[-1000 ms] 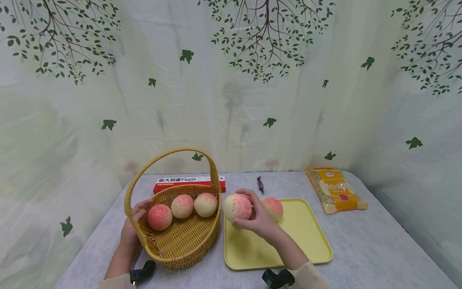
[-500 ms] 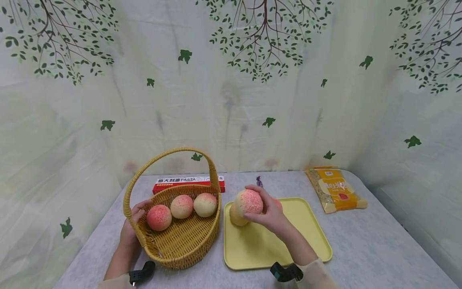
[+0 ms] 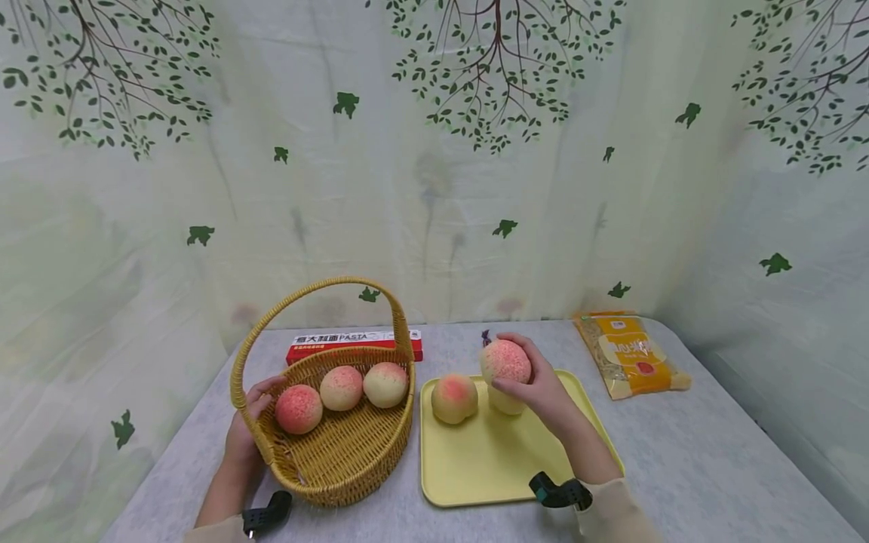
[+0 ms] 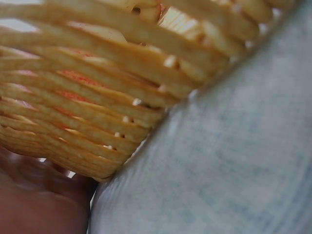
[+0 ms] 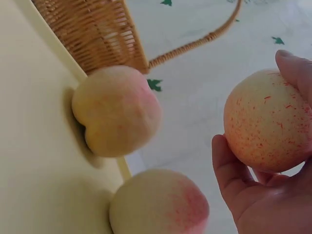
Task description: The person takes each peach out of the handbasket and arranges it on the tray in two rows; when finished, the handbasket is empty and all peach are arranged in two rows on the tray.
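Note:
In the head view my left hand [image 3: 247,430] holds the left side of a woven wicker basket [image 3: 360,467], its fingers over the rim. Inside sit a red peach [image 3: 299,409] and two paler ones, one pinkish peach [image 3: 342,388] and one cream peach [image 3: 385,385]. My right hand [image 3: 543,385] grips a pink-speckled peach [image 3: 505,360] between thumb and fingers, raised above the yellow tray [image 3: 475,475]. On that tray rest a yellowish peach [image 3: 454,399] and a pale peach [image 3: 505,402], the latter partly hidden behind the hand. The right wrist view shows the held peach [image 5: 268,122] apart from both.
A red and white pasta box [image 3: 353,345] lies behind the basket. At the back right is an orange bag of grain [image 3: 631,358]. A small purple wrapped candy [image 3: 486,338] shows behind the held peach. A leaf-printed curtain [image 3: 434,226] surrounds the table.
My right hand has carried its peach rightward across the tray, from the left peach to above the right one. That left peach has come into view. The left hand and basket stay put.

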Available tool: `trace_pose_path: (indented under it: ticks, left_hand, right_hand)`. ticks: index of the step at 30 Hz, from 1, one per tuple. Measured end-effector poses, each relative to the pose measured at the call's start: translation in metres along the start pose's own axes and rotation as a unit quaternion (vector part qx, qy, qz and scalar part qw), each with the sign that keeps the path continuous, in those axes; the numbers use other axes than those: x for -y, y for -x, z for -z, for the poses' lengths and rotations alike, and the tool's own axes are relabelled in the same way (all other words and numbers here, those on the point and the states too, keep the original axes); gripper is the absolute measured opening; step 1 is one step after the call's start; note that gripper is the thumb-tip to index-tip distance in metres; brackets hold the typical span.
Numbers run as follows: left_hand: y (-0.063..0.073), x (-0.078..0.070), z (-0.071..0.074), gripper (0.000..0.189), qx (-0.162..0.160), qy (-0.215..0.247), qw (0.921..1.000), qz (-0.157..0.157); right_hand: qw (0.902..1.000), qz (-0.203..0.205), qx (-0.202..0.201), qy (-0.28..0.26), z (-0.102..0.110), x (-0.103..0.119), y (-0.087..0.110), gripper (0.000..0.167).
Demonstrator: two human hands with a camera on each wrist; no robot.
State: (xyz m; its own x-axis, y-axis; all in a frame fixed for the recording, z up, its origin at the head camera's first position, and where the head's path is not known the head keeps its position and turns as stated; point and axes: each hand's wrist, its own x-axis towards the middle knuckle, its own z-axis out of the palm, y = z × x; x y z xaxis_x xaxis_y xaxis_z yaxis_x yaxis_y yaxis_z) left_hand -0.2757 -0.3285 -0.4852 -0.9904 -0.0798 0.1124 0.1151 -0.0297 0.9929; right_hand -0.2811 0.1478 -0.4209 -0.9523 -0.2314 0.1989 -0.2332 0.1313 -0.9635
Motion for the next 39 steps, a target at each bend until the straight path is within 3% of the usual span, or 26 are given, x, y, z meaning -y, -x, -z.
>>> trace_pose_path:
  ticks: [9, 16, 23, 39]
  left_hand:
    - [0.001, -0.002, -0.002, 0.046, -0.001, 0.014, 0.9999, 0.003]
    - [0.001, -0.003, -0.002, 0.045, -0.002, 0.016, 0.9998, 0.009]
    - [0.002, -0.005, -0.004, 0.045, 0.000, 0.018, 0.9998, 0.008]
    - [0.000, -0.005, -0.002, 0.045, 0.000, 0.011, 0.9999, 0.011]
  right_hand:
    - [0.9967, -0.027, -0.049, 0.058, 0.026, -0.007, -0.001, 0.072]
    - [0.9884, -0.039, -0.079, 0.124, 0.051, -0.016, 0.001, 0.075]
    - [0.9857, -0.059, -0.081, 0.136, 0.067, -0.026, 0.004, 0.073]
    - [0.9773, -0.101, -0.074, 0.171, 0.081, -0.048, 0.009, 0.076]
